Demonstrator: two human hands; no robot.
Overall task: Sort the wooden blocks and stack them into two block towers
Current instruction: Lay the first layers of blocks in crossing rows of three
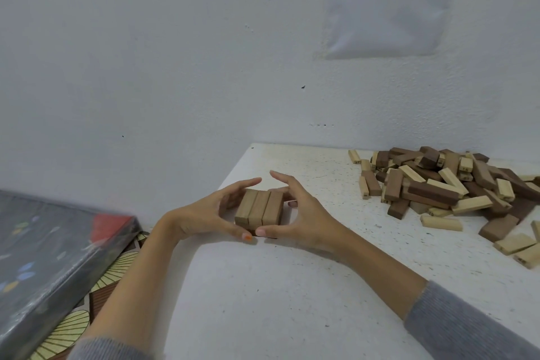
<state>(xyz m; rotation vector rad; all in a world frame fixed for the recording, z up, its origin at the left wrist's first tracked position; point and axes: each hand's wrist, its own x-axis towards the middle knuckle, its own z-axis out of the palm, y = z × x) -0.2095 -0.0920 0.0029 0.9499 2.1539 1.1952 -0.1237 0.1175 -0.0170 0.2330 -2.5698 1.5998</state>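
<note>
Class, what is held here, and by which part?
The left hand and right hand hold the three-block row: thumbs at its near end, fingers at its sides.

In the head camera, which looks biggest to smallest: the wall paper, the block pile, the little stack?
1. Block pile.
2. Wall paper, though the frame cuts off its top.
3. Stack, smallest.

Printed sheet (388, 9) and block pile (438, 188) are edge-cropped

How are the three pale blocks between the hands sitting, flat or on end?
Flat: the three pale blocks lie side by side, touching, long faces up, with the left hand and right hand cupped round them.
</note>
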